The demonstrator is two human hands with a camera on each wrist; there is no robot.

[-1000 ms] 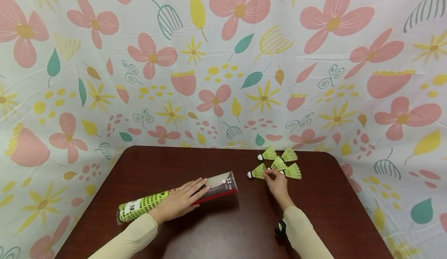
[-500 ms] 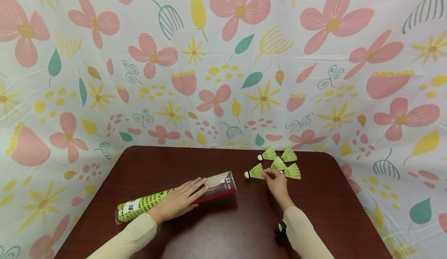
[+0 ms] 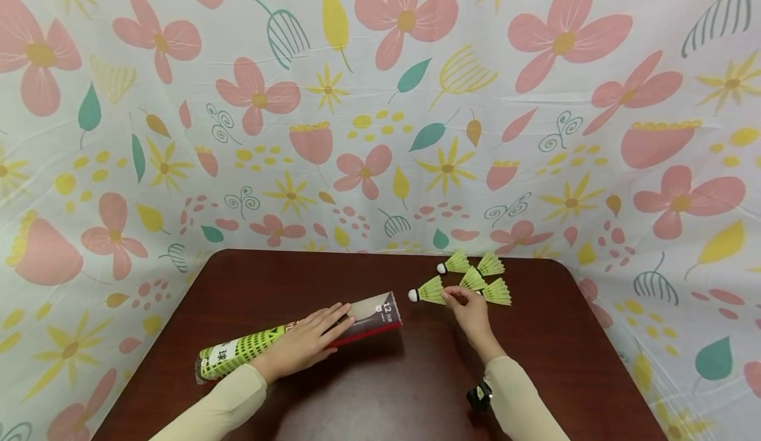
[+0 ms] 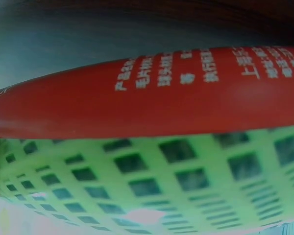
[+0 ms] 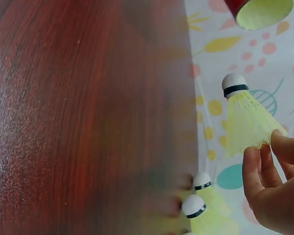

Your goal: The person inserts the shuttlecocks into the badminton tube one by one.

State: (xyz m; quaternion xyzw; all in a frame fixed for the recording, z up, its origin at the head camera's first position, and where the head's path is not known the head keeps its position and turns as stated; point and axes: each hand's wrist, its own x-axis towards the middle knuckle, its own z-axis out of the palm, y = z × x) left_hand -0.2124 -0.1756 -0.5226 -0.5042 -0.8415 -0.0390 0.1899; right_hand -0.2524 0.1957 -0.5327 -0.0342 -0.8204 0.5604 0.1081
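Five shuttlecocks [image 3: 431, 290], one tube [image 3: 245, 350] (plus two hands [image 3: 304, 343])

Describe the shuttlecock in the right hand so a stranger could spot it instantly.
On the dark reddish-brown table, find the printed tube lying under the left hand. Just past its right end, a yellow-green shuttlecock points its white tip leftward. It alone is held, its skirt in the grip of the right hand; the four other shuttlecocks in head view lie bunched farther right.

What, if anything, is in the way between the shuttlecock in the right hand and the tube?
Nothing visible: in the head view, only bare tabletop shows between the held shuttlecock and the tube. The other shuttlecocks lie to the right, outside that gap.
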